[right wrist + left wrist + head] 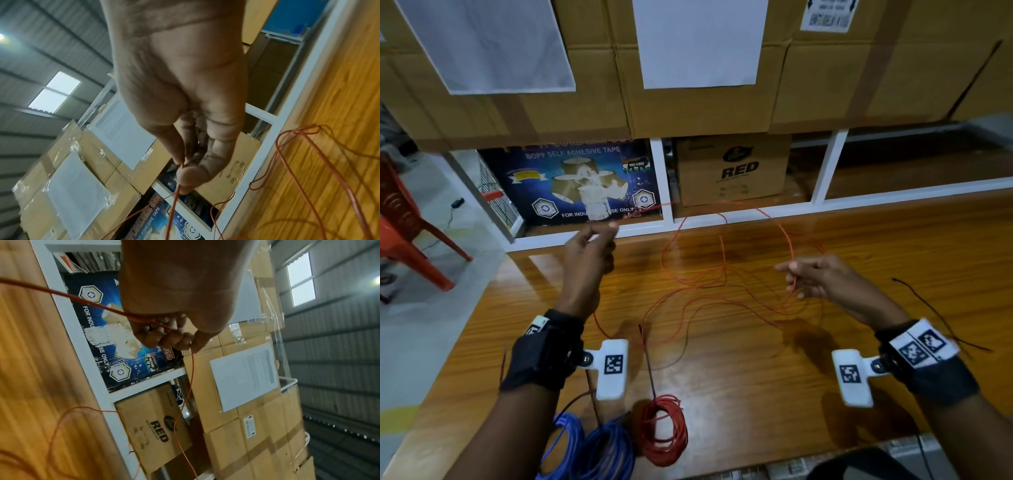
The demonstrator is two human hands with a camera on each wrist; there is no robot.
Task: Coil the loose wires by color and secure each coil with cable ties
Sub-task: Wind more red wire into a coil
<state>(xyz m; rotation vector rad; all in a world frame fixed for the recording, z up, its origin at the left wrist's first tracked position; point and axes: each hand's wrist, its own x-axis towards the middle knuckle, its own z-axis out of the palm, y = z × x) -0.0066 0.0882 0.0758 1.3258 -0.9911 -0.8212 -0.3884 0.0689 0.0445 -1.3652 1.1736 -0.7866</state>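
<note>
Both hands are raised over the wooden surface (893, 246). The left hand (589, 250) has its grip pinched on the loose red wire (722, 260), as does the right hand (815, 277); its slack loops sprawl on the surface between them.

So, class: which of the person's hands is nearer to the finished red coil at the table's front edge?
Left. The left hand is raised beyond the red coil, slightly to its left; the right hand is farther off, well to its right.
</note>
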